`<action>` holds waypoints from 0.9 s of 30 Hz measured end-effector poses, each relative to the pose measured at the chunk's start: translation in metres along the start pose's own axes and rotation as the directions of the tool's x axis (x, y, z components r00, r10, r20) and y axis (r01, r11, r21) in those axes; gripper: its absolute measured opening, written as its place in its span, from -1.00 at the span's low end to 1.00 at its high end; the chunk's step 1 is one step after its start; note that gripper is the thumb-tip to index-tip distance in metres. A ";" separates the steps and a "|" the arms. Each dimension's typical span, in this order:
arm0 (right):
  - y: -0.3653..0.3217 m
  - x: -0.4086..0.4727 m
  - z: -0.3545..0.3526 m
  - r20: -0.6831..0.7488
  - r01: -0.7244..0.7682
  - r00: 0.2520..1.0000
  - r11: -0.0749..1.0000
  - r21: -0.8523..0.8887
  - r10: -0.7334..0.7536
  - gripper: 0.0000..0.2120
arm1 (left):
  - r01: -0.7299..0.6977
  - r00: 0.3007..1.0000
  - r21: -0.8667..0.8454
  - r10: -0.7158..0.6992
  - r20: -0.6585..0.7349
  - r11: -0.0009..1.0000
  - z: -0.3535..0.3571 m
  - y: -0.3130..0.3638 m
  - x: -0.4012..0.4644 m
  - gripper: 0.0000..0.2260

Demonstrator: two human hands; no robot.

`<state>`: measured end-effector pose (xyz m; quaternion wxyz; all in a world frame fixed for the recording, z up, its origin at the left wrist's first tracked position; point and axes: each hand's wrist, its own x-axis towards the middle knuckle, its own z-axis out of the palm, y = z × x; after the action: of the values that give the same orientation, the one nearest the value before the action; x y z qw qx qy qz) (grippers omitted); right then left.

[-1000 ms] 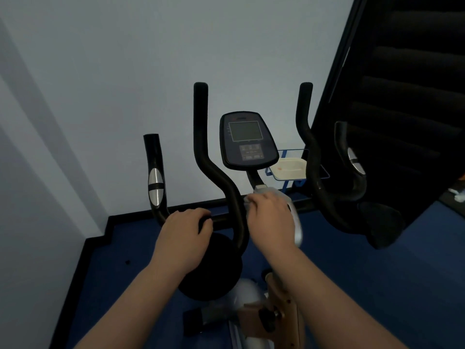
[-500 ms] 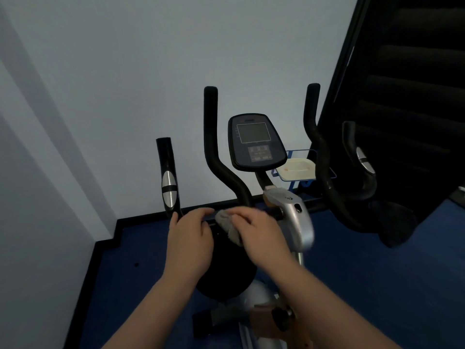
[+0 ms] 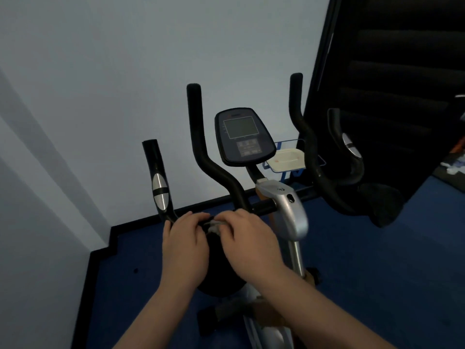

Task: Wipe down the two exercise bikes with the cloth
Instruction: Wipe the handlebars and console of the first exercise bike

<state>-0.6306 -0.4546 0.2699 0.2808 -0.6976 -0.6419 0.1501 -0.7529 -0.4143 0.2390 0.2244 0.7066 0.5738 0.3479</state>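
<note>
The cloth [image 3: 213, 225] lies bunched on the crossbar [image 3: 261, 207], just left of the silver post [image 3: 286, 210]; the right hand [image 3: 247, 244] curls over it, pinching it against the bar, likely so the rub has pressure behind it; the left hand [image 3: 185, 244] sits further left of the post, fingers bent onto the same bar beside the cloth, apparently steadying the bike [image 3: 245, 137]; whether it also holds cloth I cannot tell; the second bike is not clearly in view.
</note>
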 end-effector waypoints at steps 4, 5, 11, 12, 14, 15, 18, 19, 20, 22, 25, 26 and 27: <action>0.020 -0.023 -0.012 -0.037 -0.023 0.999 0.999 0.037 0.024 -0.79 | 0.002 1.000 -0.013 -0.002 -0.002 1.000 0.001 0.001 -0.001 -0.66; 0.021 -0.023 -0.012 -0.040 -0.027 0.999 1.000 -0.006 0.027 -0.80 | 0.001 1.000 -0.007 -0.001 -0.003 1.000 0.001 0.001 0.000 -0.66; -0.007 0.012 0.004 0.021 0.029 0.999 0.996 -0.090 -0.027 -0.72 | -0.005 1.000 0.019 0.005 -0.017 1.000 0.001 0.004 0.002 -0.64; -0.006 0.012 0.004 0.036 0.050 0.998 0.996 -0.080 -0.047 -0.72 | -0.005 1.000 0.016 0.006 -0.017 1.000 0.001 0.005 0.002 -0.65; 0.005 0.003 -0.001 0.064 0.078 0.995 0.997 -0.017 -0.076 -0.72 | 0.002 1.000 -0.005 -0.002 -0.023 1.000 0.001 0.006 -0.001 -0.65; 0.012 -0.004 -0.004 0.067 0.087 0.994 0.996 0.010 -0.087 -0.73 | 0.007 0.999 -0.022 -0.008 -0.035 1.000 0.001 0.006 -0.002 -0.66; 0.026 -0.020 -0.009 0.036 0.136 0.990 0.989 -0.057 -0.134 -0.75 | 0.029 0.997 -0.071 -0.035 -0.073 0.997 0.002 0.005 -0.005 -0.67; 0.027 -0.019 -0.009 0.032 0.150 0.988 0.985 -0.084 -0.148 -0.76 | 0.040 0.996 -0.085 -0.047 -0.080 0.996 0.002 0.005 -0.005 -0.67; 0.025 -0.014 -0.009 0.033 0.159 0.987 0.983 -0.090 -0.157 -0.77 | 0.054 0.994 -0.097 -0.063 -0.086 0.994 0.002 0.005 -0.006 -0.67; 0.018 0.002 -0.007 0.055 0.164 0.986 0.984 -0.067 -0.160 -0.77 | 0.067 0.993 -0.117 -0.078 -0.092 0.991 0.002 0.007 -0.005 -0.67; 0.008 0.014 0.003 0.048 0.212 0.977 0.974 -0.076 -0.208 -0.74 | 0.069 0.993 -0.187 -0.086 -0.086 0.980 0.002 0.007 -0.007 -0.65; 0.006 0.010 0.006 0.010 0.248 0.969 0.962 -0.113 -0.248 -0.74 | 0.078 0.993 -0.221 -0.096 -0.071 0.972 0.002 0.005 -0.008 -0.65; 0.007 0.002 0.008 -0.035 0.291 0.954 0.945 -0.147 -0.299 -0.75 | 0.091 0.993 -0.260 -0.108 -0.050 0.961 0.003 0.001 -0.010 -0.66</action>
<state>-0.6292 -0.4509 0.2601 0.2686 -0.6155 -0.7398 0.0411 -0.7512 -0.4244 0.2358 0.3130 0.6303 0.5654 0.4301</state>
